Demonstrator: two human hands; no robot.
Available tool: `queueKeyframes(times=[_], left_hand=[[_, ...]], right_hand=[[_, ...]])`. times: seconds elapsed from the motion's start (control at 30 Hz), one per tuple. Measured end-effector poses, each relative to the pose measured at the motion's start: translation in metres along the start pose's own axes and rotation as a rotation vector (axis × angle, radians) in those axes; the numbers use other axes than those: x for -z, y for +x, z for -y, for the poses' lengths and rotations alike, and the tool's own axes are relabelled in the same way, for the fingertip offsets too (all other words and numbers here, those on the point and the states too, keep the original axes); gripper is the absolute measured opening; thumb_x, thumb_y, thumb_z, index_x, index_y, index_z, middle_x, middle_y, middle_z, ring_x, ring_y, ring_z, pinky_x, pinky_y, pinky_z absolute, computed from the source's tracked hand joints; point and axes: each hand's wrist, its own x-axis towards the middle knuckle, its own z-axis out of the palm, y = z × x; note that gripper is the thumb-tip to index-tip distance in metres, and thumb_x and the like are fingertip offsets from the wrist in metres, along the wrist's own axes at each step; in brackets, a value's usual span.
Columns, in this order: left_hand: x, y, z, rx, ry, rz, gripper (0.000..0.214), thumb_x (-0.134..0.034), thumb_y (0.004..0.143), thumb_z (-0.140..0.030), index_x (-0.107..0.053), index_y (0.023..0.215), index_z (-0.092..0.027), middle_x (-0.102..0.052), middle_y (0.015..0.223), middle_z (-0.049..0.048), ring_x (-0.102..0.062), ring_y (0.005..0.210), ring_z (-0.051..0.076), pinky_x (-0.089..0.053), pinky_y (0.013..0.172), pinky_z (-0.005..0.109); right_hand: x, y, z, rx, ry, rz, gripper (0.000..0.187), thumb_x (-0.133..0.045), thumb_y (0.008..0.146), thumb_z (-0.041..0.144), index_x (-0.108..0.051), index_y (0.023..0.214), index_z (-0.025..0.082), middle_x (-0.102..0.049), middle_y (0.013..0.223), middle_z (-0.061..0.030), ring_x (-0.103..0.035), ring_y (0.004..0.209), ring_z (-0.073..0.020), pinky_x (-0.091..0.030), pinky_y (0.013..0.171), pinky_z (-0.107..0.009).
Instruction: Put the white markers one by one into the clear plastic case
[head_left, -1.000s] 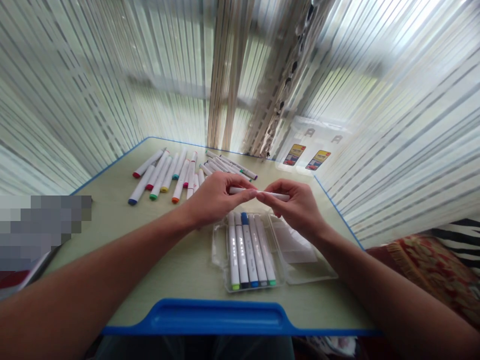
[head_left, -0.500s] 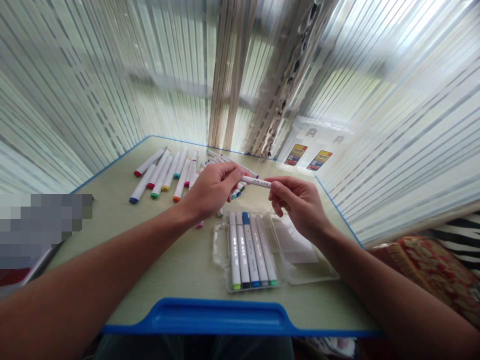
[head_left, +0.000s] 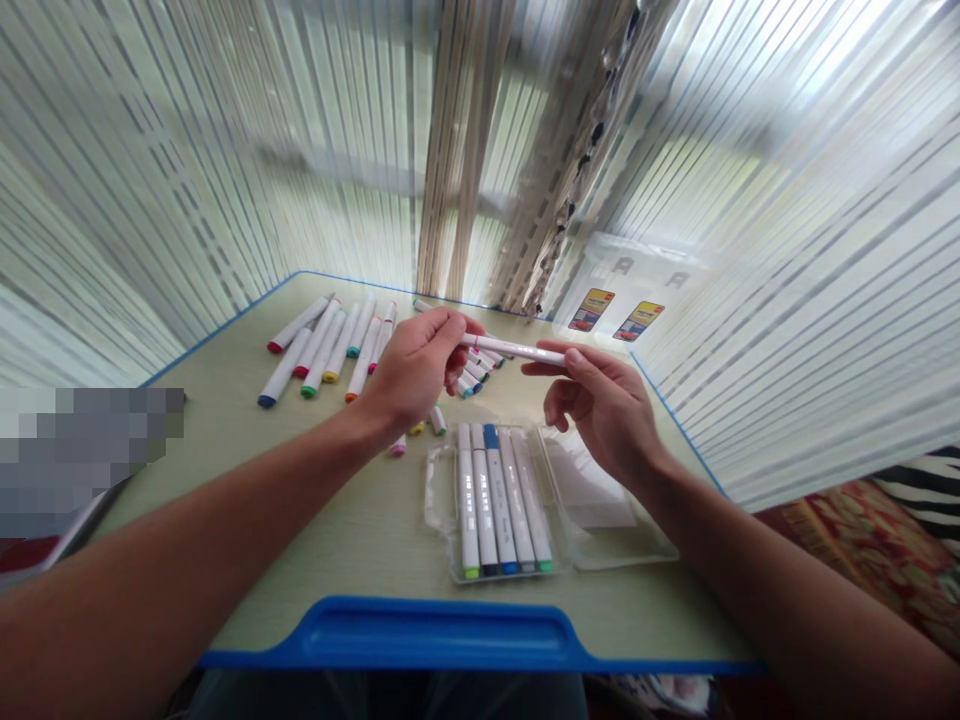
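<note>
My left hand pinches one end of a white marker held level above the desk. My right hand grips the marker's other end between thumb and forefinger. Below the hands lies an open clear plastic case with several markers laid side by side in its left half. A row of loose white markers with coloured caps lies at the far left of the desk. More loose markers lie behind my left hand, partly hidden by it.
The pale green desk has a blue rim and a blue tray lip at the near edge. Striped curtains surround it. Two packs with yellow labels lean at the back right. A patterned cushion lies to the right.
Both hands have risen and moved further away with the marker. Several loose markers behind my left hand have come into view.
</note>
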Motion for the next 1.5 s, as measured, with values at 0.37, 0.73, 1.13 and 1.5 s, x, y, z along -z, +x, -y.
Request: queueKeyframes(times=[0.37, 0.73, 1.13, 1.5], left_hand=[[0.0011, 0.0003, -0.0004, -0.053, -0.006, 0.012, 0.015, -0.056, 0.092, -0.017, -0.069, 0.097, -0.01, -0.064, 0.076, 0.002, -0.049, 0.049, 0.006, -0.042, 0.046, 0.021], [0.0024, 0.0, 0.001, -0.092, 0.188, 0.024, 0.019, -0.064, 0.091, -0.022, -0.073, 0.101, -0.008, -0.069, 0.075, 0.0031, -0.051, 0.05, 0.006, -0.045, 0.047, 0.019], [0.0032, -0.0039, -0.0002, -0.072, 0.258, 0.137, 0.025, -0.072, 0.087, -0.031, -0.076, 0.096, -0.009, -0.068, 0.07, 0.0032, -0.052, 0.052, 0.007, -0.042, 0.048, 0.02], [-0.0011, -0.0088, 0.0041, -0.15, 0.426, 0.261, 0.03, -0.073, 0.085, -0.04, -0.078, 0.092, -0.012, -0.075, 0.082, 0.0074, -0.066, 0.072, 0.016, -0.049, 0.065, 0.024]], right_hand=[[0.0021, 0.0062, 0.0007, 0.002, 0.012, -0.173, 0.021, -0.066, 0.088, 0.035, -0.073, 0.097, 0.016, -0.079, 0.085, -0.0067, -0.057, 0.04, -0.0096, -0.038, 0.036, -0.022], [0.0021, 0.0065, -0.0013, 0.023, -0.042, -0.177, 0.021, -0.071, 0.087, 0.036, -0.074, 0.093, 0.016, -0.078, 0.081, -0.0064, -0.056, 0.039, -0.0076, -0.037, 0.035, -0.02], [0.0028, 0.0056, -0.0037, 0.056, -0.099, -0.121, 0.025, -0.081, 0.08, 0.038, -0.074, 0.085, 0.015, -0.076, 0.075, -0.0045, -0.054, 0.039, -0.0057, -0.038, 0.036, -0.019], [0.001, -0.0001, -0.0046, 0.032, -0.311, -0.013, 0.035, -0.093, 0.063, 0.04, -0.076, 0.079, 0.014, -0.063, 0.052, 0.0017, -0.054, 0.041, -0.009, -0.042, 0.039, -0.02]])
